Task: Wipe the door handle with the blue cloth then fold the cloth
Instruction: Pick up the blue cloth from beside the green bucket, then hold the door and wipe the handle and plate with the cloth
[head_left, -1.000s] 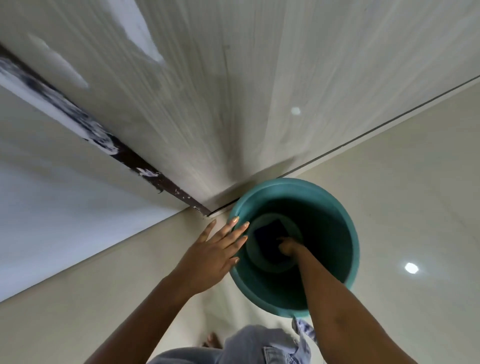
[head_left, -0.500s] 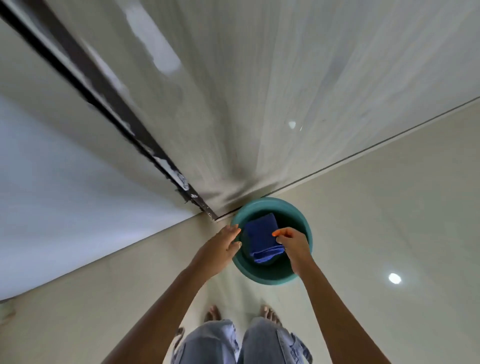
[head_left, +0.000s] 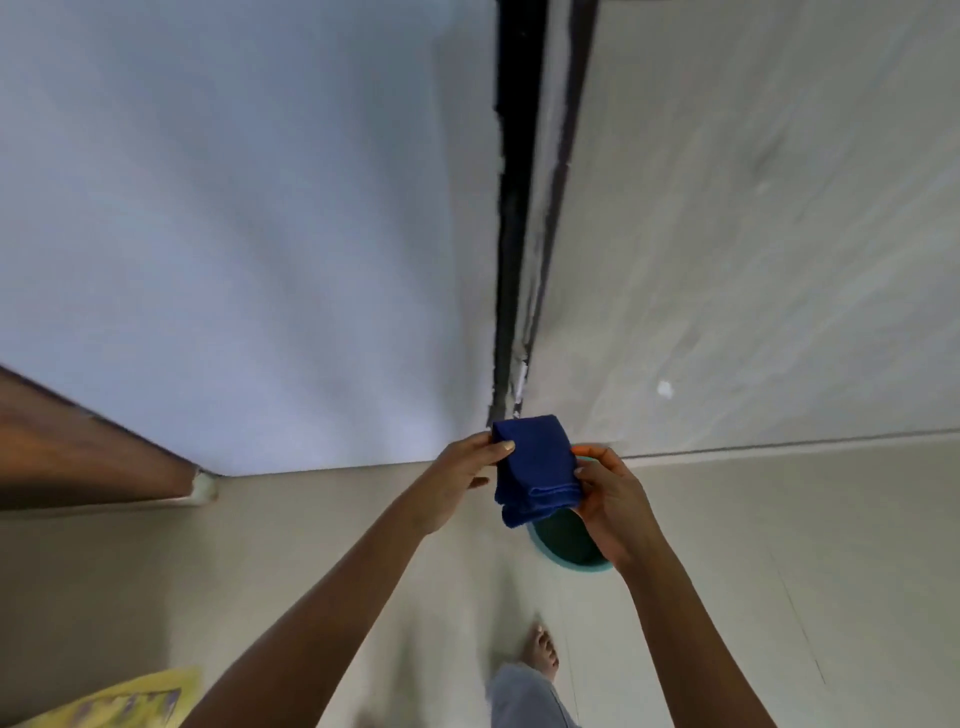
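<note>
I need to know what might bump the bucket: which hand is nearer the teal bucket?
Right. The right hand is directly over the teal bucket; the left hand is off to its left.

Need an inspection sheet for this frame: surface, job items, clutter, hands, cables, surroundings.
Surface: pale tiled floor, bare where visible.
Job's things: folded dark blue cloth held up between both hands; door handle not in view.
Clutter: teal round plastic bucket on the floor below the cloth; yellow printed sheet at lower left.
Hands: left hand and right hand each pinch a side of the cloth.
Cables: nothing seen.
Surroundings: grey wood-grain door, white wall, dark frame strip, brown wooden panel.
</note>
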